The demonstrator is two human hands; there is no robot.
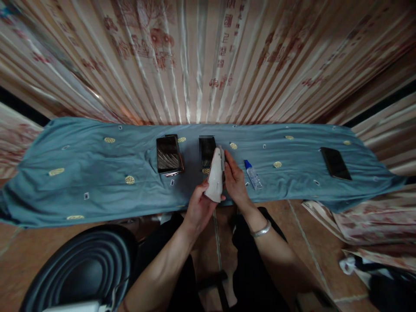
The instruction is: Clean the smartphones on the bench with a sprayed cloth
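My left hand is closed around the lower end of a white, glossy, flat object, probably a phone, tilted up above the cloth. Against its upper right edge my right hand pinches a small grey piece, whose kind I cannot make out. A dark-screened phone lies just behind the white object, which partly covers it. To the right of my right hand rests a clear bottle with a blue cap, lying on its side.
A blue patterned cloth covers the long table. Several dark-screened devices are stacked left of centre, and a black tablet-like device lies far right. Curtains hang behind. A black ribbed round stool stands at lower left.
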